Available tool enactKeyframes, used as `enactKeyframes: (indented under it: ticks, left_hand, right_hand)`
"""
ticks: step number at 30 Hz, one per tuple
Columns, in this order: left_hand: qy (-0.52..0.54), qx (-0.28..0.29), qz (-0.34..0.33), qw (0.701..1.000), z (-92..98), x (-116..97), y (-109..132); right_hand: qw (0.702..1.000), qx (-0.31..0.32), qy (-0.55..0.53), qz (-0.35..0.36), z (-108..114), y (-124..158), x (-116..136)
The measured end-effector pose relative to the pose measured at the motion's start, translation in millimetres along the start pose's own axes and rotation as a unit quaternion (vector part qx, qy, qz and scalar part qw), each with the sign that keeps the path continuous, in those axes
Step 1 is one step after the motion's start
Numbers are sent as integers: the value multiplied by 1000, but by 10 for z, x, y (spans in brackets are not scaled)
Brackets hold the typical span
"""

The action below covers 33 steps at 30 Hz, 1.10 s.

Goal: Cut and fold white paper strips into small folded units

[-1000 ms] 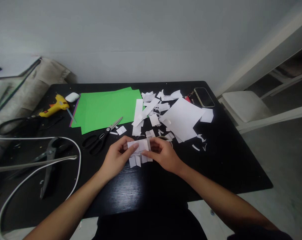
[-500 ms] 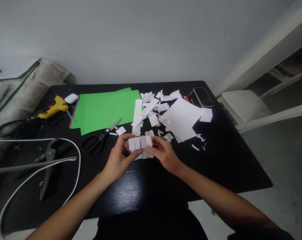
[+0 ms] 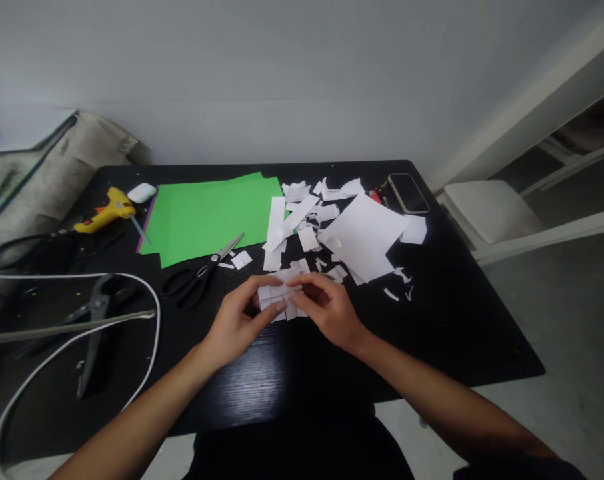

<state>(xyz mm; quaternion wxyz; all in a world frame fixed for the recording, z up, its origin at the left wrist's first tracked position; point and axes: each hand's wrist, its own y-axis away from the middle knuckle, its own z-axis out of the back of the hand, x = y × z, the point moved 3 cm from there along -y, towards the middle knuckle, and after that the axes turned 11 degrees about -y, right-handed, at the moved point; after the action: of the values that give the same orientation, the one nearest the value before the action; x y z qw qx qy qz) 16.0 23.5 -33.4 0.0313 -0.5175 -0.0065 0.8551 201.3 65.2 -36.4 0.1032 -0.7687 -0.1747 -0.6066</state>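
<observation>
Between my two hands is a small white paper piece (image 3: 273, 293) with dark lines across it, just above the black table's middle. My left hand (image 3: 245, 308) pinches its left side, thumb in front and fingers behind. On the right side, the thumb and fingertips of my right hand (image 3: 327, 303) close on it too. Fingers hide part of the piece, and more white paper squares show just below and behind it. Black-handled scissors (image 3: 202, 272) lie to the left of my left hand, blades pointing away.
Green sheets (image 3: 207, 213) lie at the back, beside white paper scraps (image 3: 307, 217) and a larger white sheet (image 3: 365, 237). A phone (image 3: 409, 193) rests at the back right. To the left are a yellow glue gun (image 3: 107, 211), pliers-like shears (image 3: 98, 320) and a white cable (image 3: 157, 333).
The paper piece has tilted, so its lined face shows more. My fingertips have come closer together over its top edge, the right hand's fingers moving inward.
</observation>
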Motion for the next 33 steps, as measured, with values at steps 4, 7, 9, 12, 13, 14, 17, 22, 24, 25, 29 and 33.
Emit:
enactKeyframes:
  ticks: [4, 7, 9, 12, 13, 14, 17, 22, 24, 25, 29, 33]
  left_hand:
    - [50, 7, -2, 999, -4, -13, -25]
    - [24, -7, 0, 1000, 3, -6, -43]
    - [3, -19, 7, 1000, 9, 0, -48]
    - [-10, -33, 10, 999, 18, -1, -51]
    - [-13, -34, 8, 999, 19, 0, -53]
    - [-16, -34, 4, 999, 19, 2, -55]
    - [-21, -29, -6, 999, 16, 26, -64]
    - [-31, -17, -7, 999, -2, 90, -86]
    - [-32, -18, -4, 999, -9, 109, -99]
    - [-33, -19, -3, 999, -11, 115, -105]
    - [-36, -9, 6, 999, -12, 121, -119]
    - [-36, 9, 4, 999, -1, 118, -109]
  right_hand:
    - [999, 1, -43, -27, 3, -19, -9]
    - [999, -8, -37, -21, 10, -36, 11]
    - [999, -14, -28, -21, 14, -42, 21]
    - [999, -19, -28, -21, 17, -49, 9]
    - [999, -20, -32, -21, 18, -53, -5]
    - [999, -21, -35, -20, 19, -59, -22]
    - [999, -25, -32, -12, 30, -86, -79]
    - [999, -26, -16, 12, 46, -137, -127]
    - [999, -27, -14, 13, 50, -149, -136]
    - [999, -28, -13, 12, 52, -153, -140]
    - [999, -34, -6, 7, 54, -159, -156]
    - [999, -34, -9, 5, 47, -153, -151]
